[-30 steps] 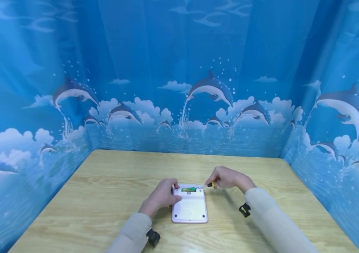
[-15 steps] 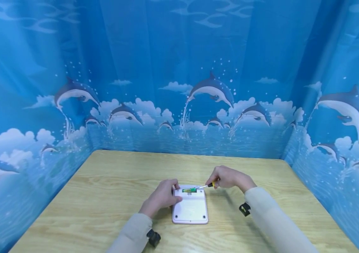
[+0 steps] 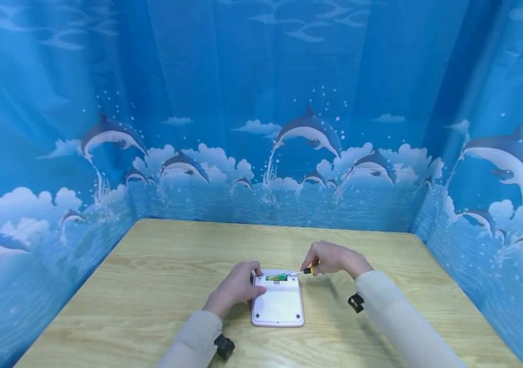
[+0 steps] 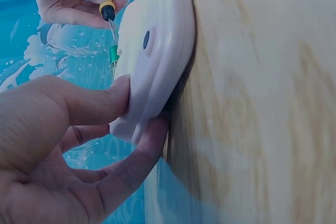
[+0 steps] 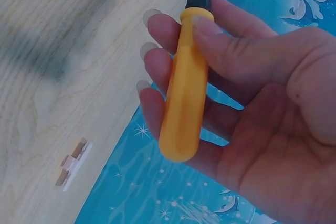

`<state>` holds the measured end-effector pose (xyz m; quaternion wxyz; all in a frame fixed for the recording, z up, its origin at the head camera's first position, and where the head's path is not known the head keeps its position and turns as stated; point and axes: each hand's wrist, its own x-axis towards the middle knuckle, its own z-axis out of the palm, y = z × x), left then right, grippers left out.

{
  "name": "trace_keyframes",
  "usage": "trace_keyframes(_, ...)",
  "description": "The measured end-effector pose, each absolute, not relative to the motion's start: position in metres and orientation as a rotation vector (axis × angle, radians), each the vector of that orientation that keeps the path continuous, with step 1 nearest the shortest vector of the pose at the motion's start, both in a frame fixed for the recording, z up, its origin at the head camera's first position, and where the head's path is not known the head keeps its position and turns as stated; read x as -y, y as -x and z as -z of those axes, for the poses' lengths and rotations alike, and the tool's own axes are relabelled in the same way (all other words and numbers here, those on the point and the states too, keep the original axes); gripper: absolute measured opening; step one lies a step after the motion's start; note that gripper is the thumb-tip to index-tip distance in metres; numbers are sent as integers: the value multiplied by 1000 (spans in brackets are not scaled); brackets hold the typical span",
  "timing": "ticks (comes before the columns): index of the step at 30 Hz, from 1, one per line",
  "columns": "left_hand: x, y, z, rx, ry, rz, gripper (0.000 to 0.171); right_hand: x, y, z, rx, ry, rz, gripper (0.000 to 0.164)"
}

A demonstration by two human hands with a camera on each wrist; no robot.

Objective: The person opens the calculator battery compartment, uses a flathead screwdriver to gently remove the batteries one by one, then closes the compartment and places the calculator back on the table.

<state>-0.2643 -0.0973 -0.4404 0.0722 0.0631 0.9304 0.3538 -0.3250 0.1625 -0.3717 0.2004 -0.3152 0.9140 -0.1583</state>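
Note:
A pale pink calculator lies back side up on the table, its battery slot uncovered. Inside the slot sits a green battery. My left hand holds the calculator's left edge, thumb on top and a finger beneath, as the left wrist view shows. With my right hand I grip the yellow handle of a screwdriver; its metal shaft slants down to the battery's right end. Whether the tip touches the battery or the slot wall is too small to tell.
A small pale notched piece, like a battery cover, lies on the wooden table near its edge in the right wrist view. A blue dolphin-print curtain stands round the table's back and sides.
The screwdriver's tip has dipped slightly at the battery's right end. Both hands keep their holds, and the calculator stays in place.

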Motion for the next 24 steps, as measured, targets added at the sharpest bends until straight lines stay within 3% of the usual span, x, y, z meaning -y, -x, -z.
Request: trace_keyframes(24, 97, 263, 441, -2788, -202, -1078, 24, -181, 317, 364, -2522, 741, 434, 41)
